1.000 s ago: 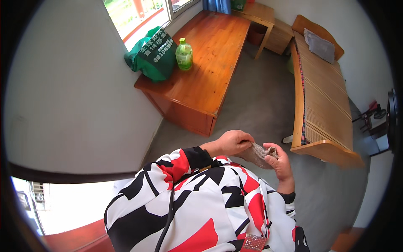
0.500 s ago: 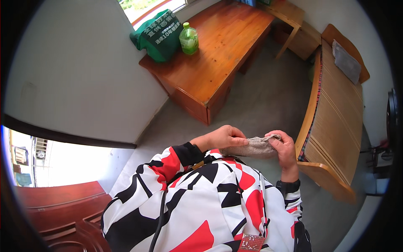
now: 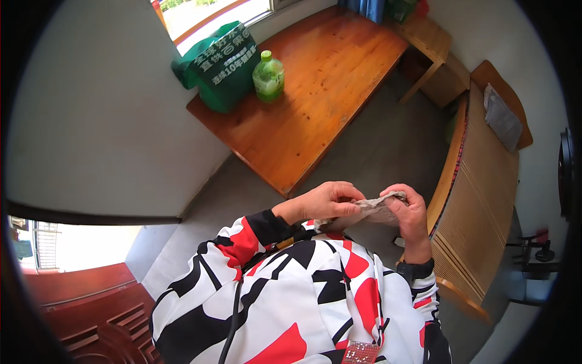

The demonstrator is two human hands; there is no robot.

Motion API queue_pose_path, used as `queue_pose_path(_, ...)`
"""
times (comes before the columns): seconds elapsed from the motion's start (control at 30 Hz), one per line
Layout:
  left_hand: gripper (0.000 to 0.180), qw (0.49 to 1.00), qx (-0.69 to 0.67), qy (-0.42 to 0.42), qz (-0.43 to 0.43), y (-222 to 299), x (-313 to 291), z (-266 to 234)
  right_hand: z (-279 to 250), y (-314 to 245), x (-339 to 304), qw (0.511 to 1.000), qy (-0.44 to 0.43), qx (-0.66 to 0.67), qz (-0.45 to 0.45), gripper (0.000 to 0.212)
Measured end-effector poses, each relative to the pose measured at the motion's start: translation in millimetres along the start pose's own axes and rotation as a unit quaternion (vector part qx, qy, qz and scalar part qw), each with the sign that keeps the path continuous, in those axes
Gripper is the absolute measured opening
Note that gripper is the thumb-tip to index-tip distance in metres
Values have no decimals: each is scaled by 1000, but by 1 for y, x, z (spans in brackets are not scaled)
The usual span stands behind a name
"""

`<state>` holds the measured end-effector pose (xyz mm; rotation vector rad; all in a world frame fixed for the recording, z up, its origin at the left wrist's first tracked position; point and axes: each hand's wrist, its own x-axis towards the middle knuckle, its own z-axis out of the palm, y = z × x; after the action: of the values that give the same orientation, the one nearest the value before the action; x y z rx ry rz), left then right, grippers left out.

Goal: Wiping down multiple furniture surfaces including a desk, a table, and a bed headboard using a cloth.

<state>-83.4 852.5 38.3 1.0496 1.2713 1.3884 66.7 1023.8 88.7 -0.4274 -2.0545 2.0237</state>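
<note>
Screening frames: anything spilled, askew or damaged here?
Nothing stands out. The green bottle stands upright and capped on the wooden desk beside the green bag, no spill visible. The greyish cloth between the left hand and right hand is crumpled, not visibly damaged. The bed's curve fits the fisheye view.

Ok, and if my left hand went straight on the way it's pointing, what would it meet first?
Your left hand points rightward: first the greyish cloth in its grip, then probably your right hand, though depth is hard to judge.
</note>
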Motion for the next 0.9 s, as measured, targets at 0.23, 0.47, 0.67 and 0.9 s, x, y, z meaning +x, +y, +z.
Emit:
queue_pose_path(0.23, 23, 966, 223, 40, 127, 9, 58, -41, -6, -5, 78, 996, -90, -19, 1, 9)
queue_pose_path(0.47, 39, 884, 367, 223, 183, 20, 114, -47, -74, -21, 157, 971, -214, -59, -94, 12)
queue_pose_path(0.67, 27, 902, 17, 411, 128, 4, 144, -33, -133, -4, 214, 964, -264, -21, -9, 18)
queue_pose_path(0.9, 22, 820, 64, 548, 153, 16, 148, -14, -144, 11, 254, 944, -325, 18, 53, 17)
